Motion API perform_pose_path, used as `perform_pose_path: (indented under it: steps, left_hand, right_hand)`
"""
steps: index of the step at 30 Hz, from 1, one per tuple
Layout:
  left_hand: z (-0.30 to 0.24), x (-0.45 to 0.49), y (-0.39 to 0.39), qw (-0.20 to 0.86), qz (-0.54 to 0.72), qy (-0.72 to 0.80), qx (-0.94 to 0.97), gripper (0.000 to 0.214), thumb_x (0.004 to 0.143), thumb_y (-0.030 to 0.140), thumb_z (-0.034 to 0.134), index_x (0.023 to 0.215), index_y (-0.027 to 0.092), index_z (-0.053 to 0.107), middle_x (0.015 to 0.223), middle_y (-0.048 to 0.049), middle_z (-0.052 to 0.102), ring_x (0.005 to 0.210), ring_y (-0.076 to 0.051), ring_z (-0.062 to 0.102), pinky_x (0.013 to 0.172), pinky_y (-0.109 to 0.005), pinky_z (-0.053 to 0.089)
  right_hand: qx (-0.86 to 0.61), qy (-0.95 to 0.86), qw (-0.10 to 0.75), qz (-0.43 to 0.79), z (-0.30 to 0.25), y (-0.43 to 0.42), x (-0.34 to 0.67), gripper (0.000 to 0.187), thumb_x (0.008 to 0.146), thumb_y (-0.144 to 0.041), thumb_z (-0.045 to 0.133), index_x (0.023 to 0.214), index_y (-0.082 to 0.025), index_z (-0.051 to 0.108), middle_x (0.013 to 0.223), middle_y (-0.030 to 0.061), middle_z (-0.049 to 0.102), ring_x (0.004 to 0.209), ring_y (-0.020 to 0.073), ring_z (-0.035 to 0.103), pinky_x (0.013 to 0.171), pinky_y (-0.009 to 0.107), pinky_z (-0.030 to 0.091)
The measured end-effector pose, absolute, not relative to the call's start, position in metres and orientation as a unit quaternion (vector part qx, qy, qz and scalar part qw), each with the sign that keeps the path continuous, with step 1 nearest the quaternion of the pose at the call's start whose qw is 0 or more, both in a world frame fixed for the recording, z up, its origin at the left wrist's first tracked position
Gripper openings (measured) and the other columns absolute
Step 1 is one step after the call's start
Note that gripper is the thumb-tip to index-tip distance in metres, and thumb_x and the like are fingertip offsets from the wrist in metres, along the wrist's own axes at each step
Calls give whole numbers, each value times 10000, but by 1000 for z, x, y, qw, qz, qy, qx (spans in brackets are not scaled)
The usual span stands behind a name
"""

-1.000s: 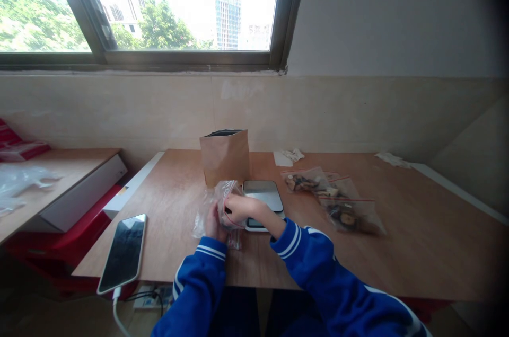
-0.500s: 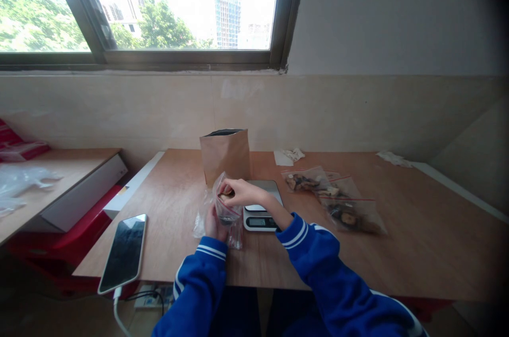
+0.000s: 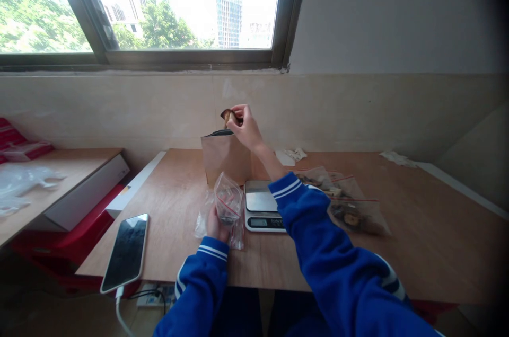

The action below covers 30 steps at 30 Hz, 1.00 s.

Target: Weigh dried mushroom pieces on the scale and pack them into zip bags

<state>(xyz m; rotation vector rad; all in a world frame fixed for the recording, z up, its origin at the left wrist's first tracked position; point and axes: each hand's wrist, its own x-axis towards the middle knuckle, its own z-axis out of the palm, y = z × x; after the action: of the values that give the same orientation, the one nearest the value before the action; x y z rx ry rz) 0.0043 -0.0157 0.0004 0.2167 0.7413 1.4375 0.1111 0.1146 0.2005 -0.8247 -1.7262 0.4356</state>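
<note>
Pinched in my right hand [image 3: 247, 127] is a brown dried mushroom [image 3: 228, 116], just above the open top of a brown paper bag [image 3: 225, 159]. My left hand [image 3: 217, 227] is closed around a clear zip bag [image 3: 228, 196] with a red seal line, its mouth standing open. Some dark stuff shows in the bottom of that bag. A kitchen scale [image 3: 260, 199] with a steel plate and a small display lies right of the zip bag, partly behind my right sleeve. More clear plastic bags [image 3: 202, 218] lie under and beside my left hand.
Filled zip bags of dried mushrooms [image 3: 353, 215] lie on the right of the table. A phone [image 3: 126, 252] with a white cable rests at the left front edge. Crumpled paper [image 3: 294, 155] sits near the wall. A second table [image 3: 79, 159] stands at the left.
My right hand has moved up and away from the zip bag's mouth to above the paper bag, carrying the dried mushroom. My left hand stays around the zip bag.
</note>
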Motion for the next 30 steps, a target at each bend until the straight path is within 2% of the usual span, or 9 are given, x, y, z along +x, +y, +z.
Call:
perform_pose_path:
  steps: [5, 10, 15, 19, 21, 23, 25, 27, 30]
  left_hand:
    - [-2, 3, -14, 682, 643, 338, 85, 266, 881, 292, 439, 1019, 162, 625, 1010, -86, 684, 839, -210, 667, 788, -361, 541]
    - [-2, 3, -15, 687, 637, 341, 75, 227, 865, 272, 470, 996, 159, 618, 924, -77, 689, 769, -201, 670, 733, -349, 547]
    - [-5, 2, -14, 676, 652, 337, 67, 203, 869, 270, 463, 975, 161, 598, 862, -62, 691, 679, -171, 666, 640, -306, 558]
    - [-3, 2, -15, 674, 652, 341, 65, 193, 868, 252, 464, 968, 157, 599, 850, -66, 691, 667, -170, 663, 621, -302, 561]
    - [1, 4, -16, 674, 650, 344, 62, 193, 869, 239, 459, 958, 149, 604, 854, -71, 690, 676, -173, 666, 621, -305, 561]
    - [6, 5, -18, 675, 649, 345, 61, 194, 867, 229, 455, 946, 142, 609, 849, -71, 691, 672, -168, 667, 627, -305, 562]
    - [9, 6, -19, 675, 649, 345, 60, 198, 864, 225, 454, 937, 138, 616, 834, -68, 693, 653, -159, 663, 619, -295, 559]
    - [11, 7, -19, 676, 650, 344, 61, 199, 857, 224, 463, 930, 136, 625, 815, -62, 696, 620, -150, 651, 596, -281, 551]
    - [9, 6, -18, 678, 656, 324, 77, 194, 845, 211, 482, 924, 126, 637, 788, -58, 695, 596, -139, 638, 586, -262, 539]
  right_hand:
    - [-374, -743, 545, 104, 192, 140, 107, 443, 803, -169, 481, 1239, -165, 397, 1081, 96, 566, 998, 182, 536, 868, 305, 433]
    - [-386, -774, 495, 79, 164, 149, 108, 369, 779, -156, 491, 1145, -143, 442, 1068, 103, 585, 973, 195, 540, 851, 305, 429]
    - [-360, -824, 429, 82, 159, 150, 108, 263, 847, -217, 445, 1093, -149, 508, 943, 61, 613, 833, 170, 570, 776, 280, 429]
    - [-391, -833, 390, -5, 160, 141, 111, 252, 894, -221, 401, 868, -141, 638, 1035, 116, 581, 978, 212, 532, 912, 347, 373]
    - [-410, -815, 408, -42, 164, 127, 111, 262, 893, -211, 410, 889, -138, 662, 1126, 137, 548, 1063, 241, 496, 972, 387, 324]
    - [-408, -800, 438, -23, 172, 108, 112, 265, 889, -193, 407, 978, -145, 653, 1137, 125, 553, 1068, 229, 500, 962, 366, 336]
    - [-386, -814, 430, 56, 183, 87, 115, 293, 890, -176, 369, 998, -150, 641, 1045, 91, 609, 970, 183, 550, 859, 290, 397]
    - [-352, -861, 328, 163, 191, 68, 118, 301, 866, -150, 366, 922, -152, 662, 921, 51, 659, 833, 145, 584, 716, 227, 417]
    - [-327, -903, 80, 266, 185, 48, 117, 209, 767, -113, 492, 741, -147, 697, 727, 17, 680, 644, 121, 571, 574, 210, 388]
